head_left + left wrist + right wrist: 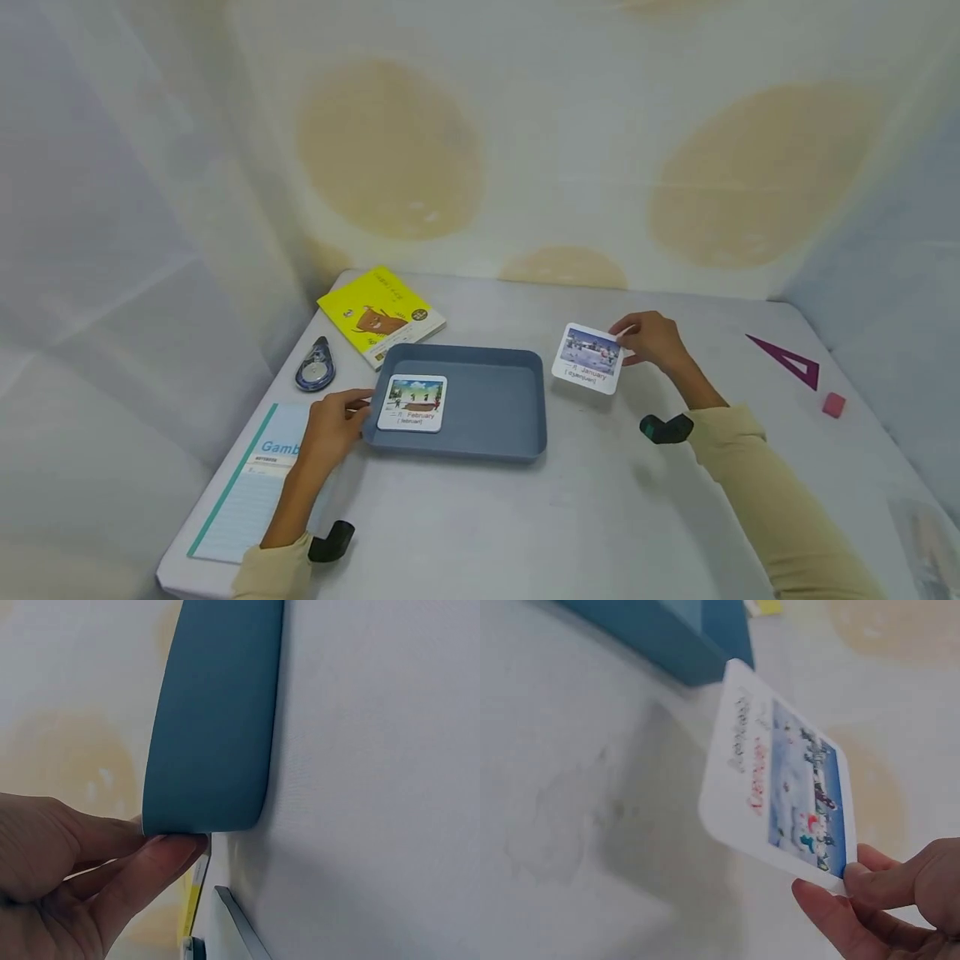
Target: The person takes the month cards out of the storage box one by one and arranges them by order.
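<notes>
Blue tray (pixel 495 404) holding February card (pixel 412 403), left hand (pixel 330 425) gripping its corner, right hand (pixel 654 340) pinching January card (pixel 589 358)

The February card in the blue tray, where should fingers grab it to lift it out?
The February card lies flat in the tray, against its left wall. Probably come from above and the right, slide fingers under its free right edge, then pinch it.

Curtained tabletop booth (pixel 600 508) with stationery

White table (pixel 600 517), pale draped fabric walls (pixel 525 125)
</notes>
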The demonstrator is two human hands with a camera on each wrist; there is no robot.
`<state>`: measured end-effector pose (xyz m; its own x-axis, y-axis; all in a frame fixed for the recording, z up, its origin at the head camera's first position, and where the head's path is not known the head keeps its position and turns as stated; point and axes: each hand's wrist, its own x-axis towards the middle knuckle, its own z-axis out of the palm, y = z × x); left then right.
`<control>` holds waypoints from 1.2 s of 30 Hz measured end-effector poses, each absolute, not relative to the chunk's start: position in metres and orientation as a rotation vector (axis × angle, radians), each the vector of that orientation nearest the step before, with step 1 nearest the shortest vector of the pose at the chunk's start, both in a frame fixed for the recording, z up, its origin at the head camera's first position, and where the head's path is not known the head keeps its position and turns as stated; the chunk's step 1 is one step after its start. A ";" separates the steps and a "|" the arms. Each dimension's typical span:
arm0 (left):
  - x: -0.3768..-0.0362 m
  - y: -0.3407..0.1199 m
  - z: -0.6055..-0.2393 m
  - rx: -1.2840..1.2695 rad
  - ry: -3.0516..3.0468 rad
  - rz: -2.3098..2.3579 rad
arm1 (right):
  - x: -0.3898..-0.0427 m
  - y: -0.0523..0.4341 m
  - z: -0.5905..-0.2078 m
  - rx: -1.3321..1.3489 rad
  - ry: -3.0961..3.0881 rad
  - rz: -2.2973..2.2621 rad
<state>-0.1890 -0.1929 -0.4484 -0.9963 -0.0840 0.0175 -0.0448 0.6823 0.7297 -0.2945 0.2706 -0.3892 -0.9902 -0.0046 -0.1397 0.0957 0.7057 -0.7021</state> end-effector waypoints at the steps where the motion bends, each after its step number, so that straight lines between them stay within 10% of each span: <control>1: -0.189 -0.194 -0.449 0.111 -2.827 -1.247 | -0.297 0.275 -0.398 0.089 2.778 -1.135; 27: -0.188 -0.194 -0.448 0.200 -2.823 -1.314 | -0.306 0.234 -0.445 -0.120 3.001 -0.698; 36: -0.189 -0.193 -0.447 0.198 -2.830 -1.313 | -0.303 0.171 -0.408 -0.623 3.211 -0.837</control>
